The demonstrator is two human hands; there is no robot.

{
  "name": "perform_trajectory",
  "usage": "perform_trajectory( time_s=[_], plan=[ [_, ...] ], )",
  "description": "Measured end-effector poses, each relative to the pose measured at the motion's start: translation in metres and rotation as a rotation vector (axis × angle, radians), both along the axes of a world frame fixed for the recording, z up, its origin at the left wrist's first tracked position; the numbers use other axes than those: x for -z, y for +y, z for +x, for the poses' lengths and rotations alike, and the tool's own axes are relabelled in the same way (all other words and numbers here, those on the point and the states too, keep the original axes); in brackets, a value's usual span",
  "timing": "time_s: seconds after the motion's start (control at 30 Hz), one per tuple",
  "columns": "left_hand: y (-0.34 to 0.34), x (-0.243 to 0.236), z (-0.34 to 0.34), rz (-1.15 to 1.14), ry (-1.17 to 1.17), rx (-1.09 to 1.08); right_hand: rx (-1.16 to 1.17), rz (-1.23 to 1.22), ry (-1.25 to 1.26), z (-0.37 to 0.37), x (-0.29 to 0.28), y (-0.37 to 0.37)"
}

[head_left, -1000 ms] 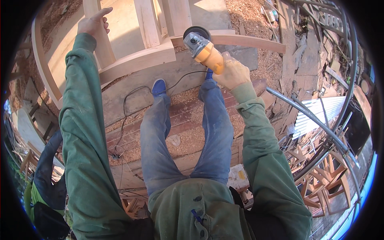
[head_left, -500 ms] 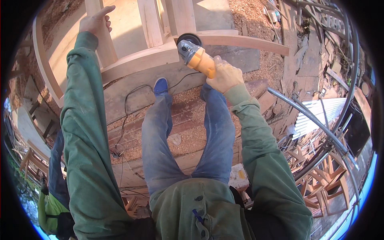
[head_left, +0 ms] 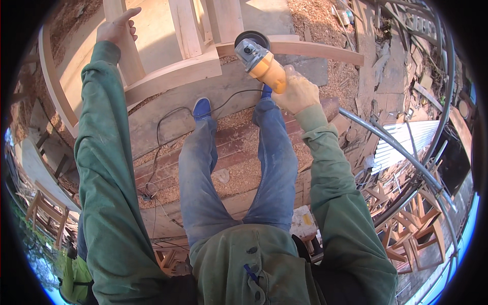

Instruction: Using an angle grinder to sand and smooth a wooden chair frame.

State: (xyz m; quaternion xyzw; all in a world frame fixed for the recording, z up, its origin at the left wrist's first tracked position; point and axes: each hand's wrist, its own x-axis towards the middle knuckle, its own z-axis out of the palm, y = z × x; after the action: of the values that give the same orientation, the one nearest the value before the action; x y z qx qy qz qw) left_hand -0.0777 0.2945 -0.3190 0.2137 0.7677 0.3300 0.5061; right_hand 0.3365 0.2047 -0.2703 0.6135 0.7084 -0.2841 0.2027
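My right hand is closed around the body of a yellow and grey angle grinder. Its dark round disc faces away from me, over the long curved wooden rail; whether they touch I cannot tell. My left hand grips an upright slat of a pale wooden frame, fingers curled over its edge and thumb stretched out. The frame's near corner lies just left of the grinder.
A black cord runs across the boards by my feet. Sawdust and chips cover the ground. At right stand a metal pipe, corrugated sheeting and stacked wooden chair frames. A person in bright green is at lower left.
My right hand has moved the grinder a little to the right, away from the frame's near corner. My left hand keeps its hold on the slat. The person at lower left has shifted.
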Motion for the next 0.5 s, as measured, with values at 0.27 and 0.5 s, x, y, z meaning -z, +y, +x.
perform_trajectory(
  time_s=[0.27, 0.5],
  plan=[
    [0.003, 0.005, -0.002, 0.011, -0.013, -0.001, -0.049, -0.025, 0.024, -0.006, 0.010, -0.020],
    [0.003, 0.001, 0.001, 0.003, -0.023, 0.011, -0.007, 0.015, 0.033, -0.003, 0.014, -0.019]
  ],
)
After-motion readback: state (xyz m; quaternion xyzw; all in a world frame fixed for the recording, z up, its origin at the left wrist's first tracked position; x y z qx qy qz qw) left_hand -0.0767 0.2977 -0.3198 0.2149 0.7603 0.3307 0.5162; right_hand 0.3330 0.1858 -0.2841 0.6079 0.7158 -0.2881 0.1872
